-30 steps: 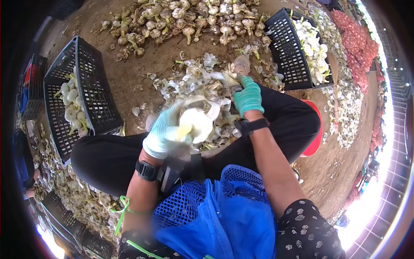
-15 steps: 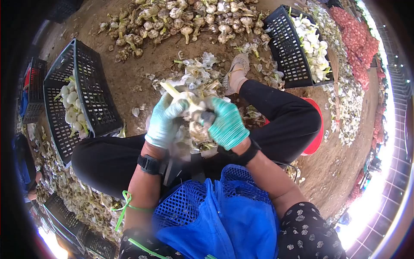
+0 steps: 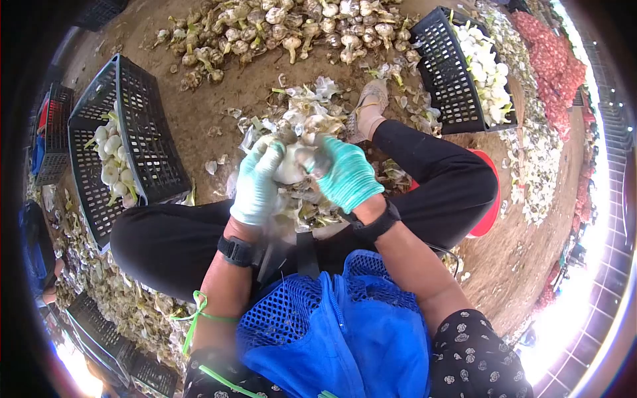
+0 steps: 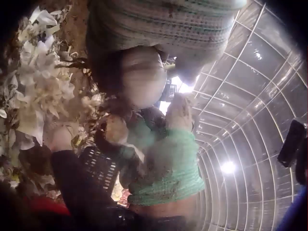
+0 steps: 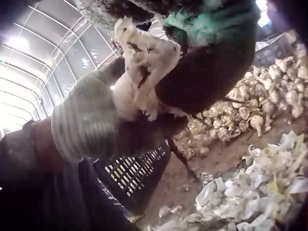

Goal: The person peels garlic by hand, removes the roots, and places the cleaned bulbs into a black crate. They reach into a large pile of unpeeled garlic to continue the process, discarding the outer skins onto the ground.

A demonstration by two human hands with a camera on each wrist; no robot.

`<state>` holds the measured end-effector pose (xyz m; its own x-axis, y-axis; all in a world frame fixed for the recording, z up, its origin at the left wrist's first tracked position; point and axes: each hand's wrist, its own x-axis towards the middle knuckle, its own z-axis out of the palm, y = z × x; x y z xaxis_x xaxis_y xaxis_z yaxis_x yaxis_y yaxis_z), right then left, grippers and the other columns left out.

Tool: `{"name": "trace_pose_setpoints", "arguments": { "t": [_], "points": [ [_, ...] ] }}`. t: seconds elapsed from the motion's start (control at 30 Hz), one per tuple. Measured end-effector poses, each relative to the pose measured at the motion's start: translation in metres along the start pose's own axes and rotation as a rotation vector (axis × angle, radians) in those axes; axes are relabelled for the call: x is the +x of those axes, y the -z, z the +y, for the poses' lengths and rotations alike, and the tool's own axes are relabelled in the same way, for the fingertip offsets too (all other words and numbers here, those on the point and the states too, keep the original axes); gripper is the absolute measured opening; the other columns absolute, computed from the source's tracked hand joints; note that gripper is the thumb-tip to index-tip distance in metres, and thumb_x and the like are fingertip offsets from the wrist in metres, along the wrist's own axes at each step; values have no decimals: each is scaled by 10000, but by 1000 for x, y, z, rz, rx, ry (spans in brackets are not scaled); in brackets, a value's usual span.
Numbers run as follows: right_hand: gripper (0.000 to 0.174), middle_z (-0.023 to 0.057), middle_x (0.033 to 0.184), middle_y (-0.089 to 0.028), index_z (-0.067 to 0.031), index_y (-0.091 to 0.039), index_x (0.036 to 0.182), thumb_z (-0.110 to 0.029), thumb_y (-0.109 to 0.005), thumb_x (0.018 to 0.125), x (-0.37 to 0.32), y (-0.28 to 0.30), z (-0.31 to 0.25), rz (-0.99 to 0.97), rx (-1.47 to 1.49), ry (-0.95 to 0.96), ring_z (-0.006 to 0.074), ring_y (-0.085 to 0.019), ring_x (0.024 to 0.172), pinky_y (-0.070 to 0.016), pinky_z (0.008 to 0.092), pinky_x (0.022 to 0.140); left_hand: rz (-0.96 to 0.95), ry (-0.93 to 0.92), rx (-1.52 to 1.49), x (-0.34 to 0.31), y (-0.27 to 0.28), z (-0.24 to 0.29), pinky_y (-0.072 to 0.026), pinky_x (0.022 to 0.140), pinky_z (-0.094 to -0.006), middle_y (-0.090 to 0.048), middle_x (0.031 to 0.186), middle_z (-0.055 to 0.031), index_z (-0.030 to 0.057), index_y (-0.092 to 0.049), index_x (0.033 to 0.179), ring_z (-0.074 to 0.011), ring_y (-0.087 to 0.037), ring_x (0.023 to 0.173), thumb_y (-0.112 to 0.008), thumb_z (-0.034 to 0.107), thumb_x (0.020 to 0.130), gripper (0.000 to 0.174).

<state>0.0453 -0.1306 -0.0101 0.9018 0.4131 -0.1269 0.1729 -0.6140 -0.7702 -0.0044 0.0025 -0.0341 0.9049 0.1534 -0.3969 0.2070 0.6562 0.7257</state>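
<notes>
In the head view a white garlic bulb (image 3: 289, 167) is held between the two gloved hands, above a heap of peeled skins (image 3: 312, 109). The left hand (image 3: 259, 179) grips the bulb from its left side. Against its right side work the curled fingers of the right hand (image 3: 346, 174), with thumb and fingertips pinching at the outer skin. The left wrist view shows the pale bulb (image 4: 143, 77) under the left glove (image 4: 163, 24), facing the right glove (image 4: 166, 166). Loose torn skin (image 5: 149, 62) hangs off the bulb in the right wrist view.
A black crate (image 3: 149, 132) with white bulbs stands at the left, another crate (image 3: 451, 79) at the upper right. Unpeeled garlic (image 3: 265, 26) lies piled at the top. Red net sacks (image 3: 551, 60) lie far right; a red object (image 3: 490, 199) is under the right knee.
The right hand has come back from beside the foot to the bulb at the left hand. The bulb's stem, earlier pointing up-left, no longer shows clearly, and the left hand has turned.
</notes>
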Motion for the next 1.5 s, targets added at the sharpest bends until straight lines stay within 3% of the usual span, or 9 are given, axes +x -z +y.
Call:
{"name": "trace_pose_setpoints", "arguments": {
  "t": [0.37, 0.6, 0.7, 0.97, 1.2, 1.27, 1.33, 1.4, 1.5],
  "points": [
    [174, 145, 694, -578, 30, -576, 863, -29, -556, 700, -5, -6, 15, -14, -26, 141, 130, -542, 582, -424, 258, 541, 1, 47, -10, -3, 0, 1, -451, 655, -243, -553, 856, -77, 10, -482, 966, -150, -552, 743, -450, 191, 813, 239],
    [201, 94, 619, -538, 20, -560, 889, -25, -543, 694, -11, 1, 6, 135, 311, -93, 95, -488, 558, -400, 236, 519, 61, 21, -58, -3, -5, 5, -457, 633, -224, -552, 817, -57, 32, -488, 937, -125, -552, 714, -469, 142, 797, 178],
    [204, 163, 630, -550, 33, -535, 769, -138, -596, 676, -10, 9, -4, -166, 88, -222, 255, -549, 590, -425, 310, 541, 12, -44, 96, -2, 0, -2, -447, 708, -261, -544, 940, -94, -9, -485, 996, -161, -537, 806, -461, 222, 811, 297],
    [136, 194, 652, -522, 23, -507, 709, -92, -527, 638, -4, -15, 34, 114, -99, -90, 331, -515, 619, -409, 380, 559, 7, -67, -158, -8, -2, 12, -497, 639, -325, -546, 888, -149, -15, -496, 907, -238, -569, 743, -499, 315, 787, 352],
    [229, 114, 756, -592, 21, -548, 904, 23, -473, 688, -7, -3, 10, 50, 144, -114, 122, -541, 649, -421, 236, 568, -38, 99, -528, -1, 12, 14, -483, 639, -341, -552, 822, -160, -21, -498, 889, -265, -559, 743, -452, 344, 806, 377],
    [235, 181, 734, -548, 26, -535, 825, -154, -585, 682, -10, -6, -3, 75, 272, 48, 292, -556, 677, -423, 337, 580, -91, 118, -559, -1, 12, 13, -473, 666, -355, -548, 832, -156, -24, -497, 889, -262, -552, 759, -453, 334, 808, 370],
    [233, 194, 711, -545, 26, -540, 814, -167, -583, 692, -10, -3, -12, 30, 115, 48, 314, -546, 665, -423, 348, 582, -37, 51, -464, -6, -1, 16, -481, 602, -336, -546, 776, -126, -10, -487, 880, -251, -559, 670, -455, 284, 812, 303],
    [219, 211, 672, -536, 19, -539, 765, -181, -583, 687, -7, -19, -3, 40, 589, -136, 338, -533, 658, -421, 361, 578, 82, 31, -414, -6, 3, 11, -479, 578, -327, -547, 766, -116, 12, -498, 872, -242, -555, 663, -466, 285, 803, 283],
    [195, 218, 660, -530, 14, -520, 707, -174, -569, 688, -6, -9, -1, 25, 121, -101, 355, -524, 670, -413, 385, 591, -236, 84, -492, -8, 15, 16, -433, 746, -408, -531, 913, -153, 10, -530, 873, -297, -520, 827, -452, 328, 809, 333]
  ]
}}
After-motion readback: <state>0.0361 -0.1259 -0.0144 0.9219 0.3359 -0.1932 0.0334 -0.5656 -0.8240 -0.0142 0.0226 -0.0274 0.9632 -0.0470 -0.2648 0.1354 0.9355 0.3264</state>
